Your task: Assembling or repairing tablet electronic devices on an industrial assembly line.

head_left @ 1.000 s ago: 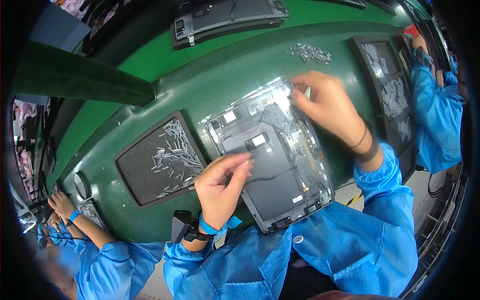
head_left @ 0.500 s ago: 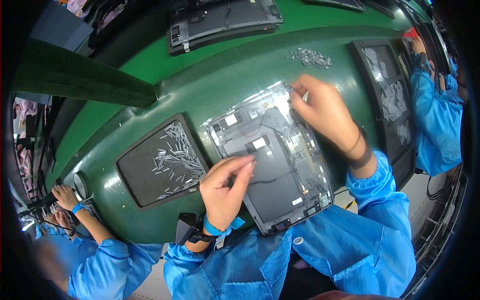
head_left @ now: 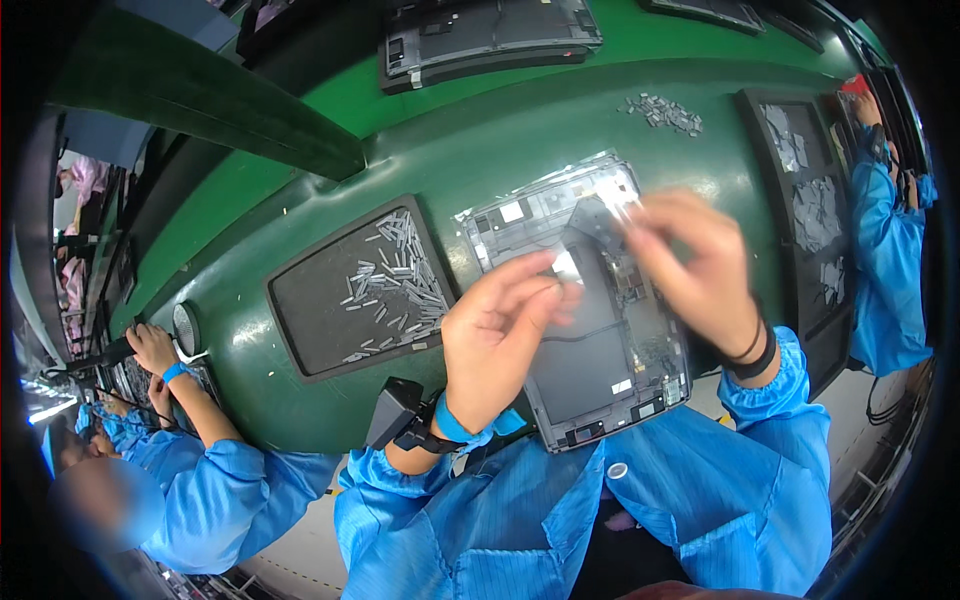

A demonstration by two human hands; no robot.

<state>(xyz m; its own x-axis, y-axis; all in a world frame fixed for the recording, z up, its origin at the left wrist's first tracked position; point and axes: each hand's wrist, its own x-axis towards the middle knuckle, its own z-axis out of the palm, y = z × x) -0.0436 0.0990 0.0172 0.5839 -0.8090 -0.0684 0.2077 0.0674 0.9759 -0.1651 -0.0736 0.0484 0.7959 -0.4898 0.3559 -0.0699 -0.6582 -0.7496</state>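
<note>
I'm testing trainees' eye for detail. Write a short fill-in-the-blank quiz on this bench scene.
1. Small grey strips crowd toward the ____ side of the dark tray beside the open device.
2. The right hand is farther from the tray than the ____ hand.
3. The tabletop is coloured ____.
4. The person's sleeves are coloured ____.

Missing words: right; left; green; blue.

The right hand [head_left: 697, 262] is blurred, so whether its fingertips grip anything cannot be told. The left hand [head_left: 495, 338] hides part of the opened device [head_left: 578, 384]; anything between its fingertips is too small to tell. The upper edge cuts off another device [head_left: 480, 35].
</note>
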